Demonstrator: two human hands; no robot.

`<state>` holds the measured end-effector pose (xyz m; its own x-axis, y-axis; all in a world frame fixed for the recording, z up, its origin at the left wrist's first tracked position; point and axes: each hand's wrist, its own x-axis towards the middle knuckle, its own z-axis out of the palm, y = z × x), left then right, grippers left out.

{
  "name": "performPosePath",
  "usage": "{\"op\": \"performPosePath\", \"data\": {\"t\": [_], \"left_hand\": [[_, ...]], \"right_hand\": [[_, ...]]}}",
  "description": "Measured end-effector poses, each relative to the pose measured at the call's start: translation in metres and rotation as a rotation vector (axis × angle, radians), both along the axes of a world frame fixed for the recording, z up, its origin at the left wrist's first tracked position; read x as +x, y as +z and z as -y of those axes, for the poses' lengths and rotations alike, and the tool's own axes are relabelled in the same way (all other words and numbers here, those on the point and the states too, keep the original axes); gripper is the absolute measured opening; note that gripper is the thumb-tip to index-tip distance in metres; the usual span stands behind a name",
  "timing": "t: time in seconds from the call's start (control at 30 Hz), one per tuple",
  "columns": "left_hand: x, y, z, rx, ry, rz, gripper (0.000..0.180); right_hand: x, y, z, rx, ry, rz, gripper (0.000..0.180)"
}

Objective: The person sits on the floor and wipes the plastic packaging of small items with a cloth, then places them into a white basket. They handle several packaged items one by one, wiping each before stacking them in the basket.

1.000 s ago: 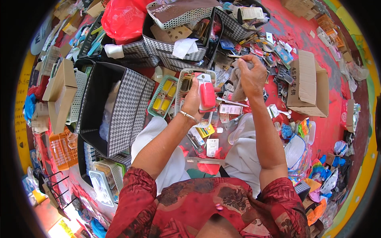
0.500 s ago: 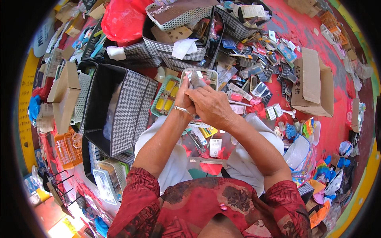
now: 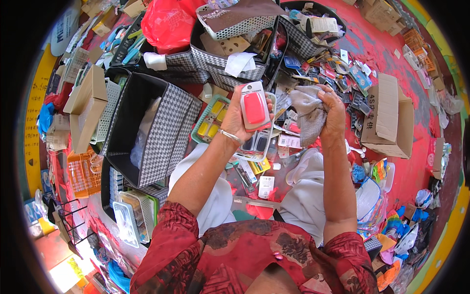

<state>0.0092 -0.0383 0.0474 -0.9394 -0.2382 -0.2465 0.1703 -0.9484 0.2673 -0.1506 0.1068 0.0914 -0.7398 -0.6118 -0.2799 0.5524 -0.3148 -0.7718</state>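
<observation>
My left hand (image 3: 236, 119) holds up a white blister pack with a pink oblong item (image 3: 254, 107) in it, its face turned toward me. A thin bangle sits on that wrist. Level with it and a little to the right, my right hand (image 3: 333, 114) grips a crumpled grey cloth (image 3: 306, 111). The cloth hangs apart from the pack, not touching it. Below both hands a clear pack with dark items (image 3: 258, 145) lies on the pile of small packaged goods.
A black-and-white checked fabric bin (image 3: 161, 132) stands open at the left. A green tray of yellow items (image 3: 209, 122) lies beside it. An open cardboard box (image 3: 390, 117) sits at the right, a red plastic bag (image 3: 169, 22) at the top. Loose packets litter the red floor.
Half a second ago my hands were together over the pack; now they have parted, the right drawing the grey cloth away to the right, the pink pack uncovered.
</observation>
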Motion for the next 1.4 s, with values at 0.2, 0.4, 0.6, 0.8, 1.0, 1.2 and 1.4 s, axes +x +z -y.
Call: {"op": "performPosePath", "data": {"t": [0.2, 0.4, 0.6, 0.8, 1.0, 1.2, 1.4], "left_hand": [[-0.003, -0.007, -0.014, -0.162, 0.074, 0.312, 0.04], [-0.006, -0.011, -0.03, -0.118, 0.017, 0.274, 0.03], [-0.004, -0.006, -0.047, -0.493, -0.228, 0.291, 0.041], [-0.005, -0.001, -0.038, -0.679, -0.309, 0.379, 0.035], [0.002, -0.001, -0.04, -0.579, -0.299, 0.334, 0.034], [-0.002, -0.011, -0.024, -0.427, -0.105, 0.336, 0.038], [-0.002, -0.018, -0.029, -0.381, -0.079, 0.271, 0.034]], "right_hand": [[0.055, -0.001, 0.016, -0.006, 0.087, -0.27, 0.041], [0.076, -0.025, 0.028, 0.434, -0.007, -1.059, 0.034], [0.027, -0.022, 0.031, 0.623, -0.218, -1.161, 0.025], [0.021, -0.002, 0.021, 0.385, -0.029, -0.782, 0.026], [0.029, -0.025, 0.024, 0.729, 0.157, -1.526, 0.021], [-0.007, -0.02, 0.006, 0.932, -0.1, -1.219, 0.022], [0.025, -0.01, 0.025, 0.515, 0.033, -1.247, 0.024]]}}
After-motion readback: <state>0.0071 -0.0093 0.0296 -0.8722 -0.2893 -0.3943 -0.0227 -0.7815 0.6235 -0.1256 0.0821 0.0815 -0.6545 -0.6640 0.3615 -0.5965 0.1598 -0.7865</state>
